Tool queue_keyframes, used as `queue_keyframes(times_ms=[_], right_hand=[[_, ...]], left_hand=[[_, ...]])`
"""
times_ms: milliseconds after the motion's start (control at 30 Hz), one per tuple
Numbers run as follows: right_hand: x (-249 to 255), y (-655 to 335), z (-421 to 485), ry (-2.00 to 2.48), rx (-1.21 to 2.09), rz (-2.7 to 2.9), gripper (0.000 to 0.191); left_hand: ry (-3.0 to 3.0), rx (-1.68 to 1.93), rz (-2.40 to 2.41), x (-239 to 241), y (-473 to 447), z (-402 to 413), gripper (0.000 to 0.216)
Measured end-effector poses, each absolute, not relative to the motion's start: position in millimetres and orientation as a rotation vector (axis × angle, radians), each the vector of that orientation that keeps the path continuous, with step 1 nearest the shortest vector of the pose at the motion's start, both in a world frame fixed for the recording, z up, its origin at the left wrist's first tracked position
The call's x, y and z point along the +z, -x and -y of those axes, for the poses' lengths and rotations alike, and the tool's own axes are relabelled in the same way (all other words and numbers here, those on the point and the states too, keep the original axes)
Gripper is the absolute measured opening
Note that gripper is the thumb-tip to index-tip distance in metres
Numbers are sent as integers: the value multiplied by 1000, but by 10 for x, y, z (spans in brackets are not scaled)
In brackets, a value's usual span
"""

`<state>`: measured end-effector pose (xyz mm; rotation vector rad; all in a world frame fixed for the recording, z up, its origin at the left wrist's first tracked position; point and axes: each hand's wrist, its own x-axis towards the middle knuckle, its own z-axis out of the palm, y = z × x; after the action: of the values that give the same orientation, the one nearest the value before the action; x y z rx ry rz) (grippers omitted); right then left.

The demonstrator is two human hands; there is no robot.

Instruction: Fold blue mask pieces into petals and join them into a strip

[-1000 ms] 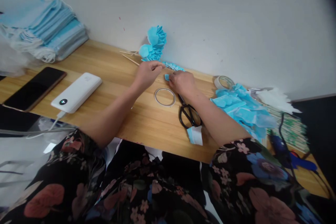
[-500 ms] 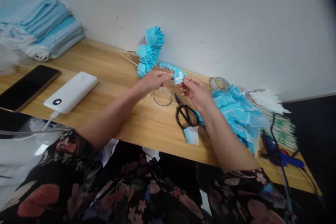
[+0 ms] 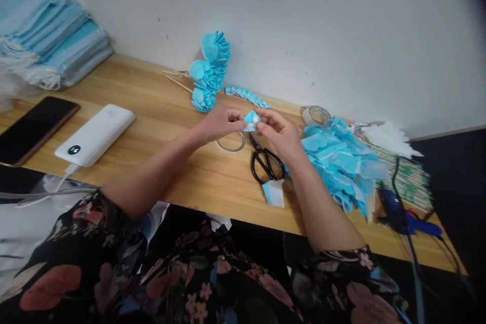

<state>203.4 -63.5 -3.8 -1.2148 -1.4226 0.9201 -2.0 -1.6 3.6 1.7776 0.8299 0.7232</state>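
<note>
Fabric piece (image 3: 251, 121), blue with white patches, looks only partly folded and sits between the fingertips of both hands. The left hand (image 3: 222, 122) is at its nine o'clock, thumb and forefinger pinching the near edge; the right hand (image 3: 280, 134), at three to four o'clock, pinches the opposite side. At twelve o'clock, just beyond, a row of folded blue pieces (image 3: 246, 95) seems done. Three blue fabric flowers (image 3: 207, 76) on wooden sticks, at ten to eleven o'clock, look finished. Black-handled scissors (image 3: 268, 162) lie at five o'clock, a flat blue-and-white scrap (image 3: 274, 194) touching their handles, apparently unfolded. A thin tape ring (image 3: 232, 151) is at seven o'clock, partly hidden by the left hand. The loose blue fabric pile (image 3: 337, 157), at four o'clock, appears unworked, so much seems left.
</note>
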Motion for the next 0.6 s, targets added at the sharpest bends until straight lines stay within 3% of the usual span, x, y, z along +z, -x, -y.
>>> queue_keyframes(times_ms=[400, 533, 600], right_hand=[[12, -1936, 736, 1330, 755, 1601, 58], [-6, -1914, 732, 1336, 660, 1599, 50], [13, -1895, 750, 1344, 551, 1541, 34]], left_hand=[[-1650, 898, -749, -58, -71, 33, 23], [-1650, 931, -784, -100, -94, 39, 19], [-1644, 970, -831, -93, -101, 41, 17]])
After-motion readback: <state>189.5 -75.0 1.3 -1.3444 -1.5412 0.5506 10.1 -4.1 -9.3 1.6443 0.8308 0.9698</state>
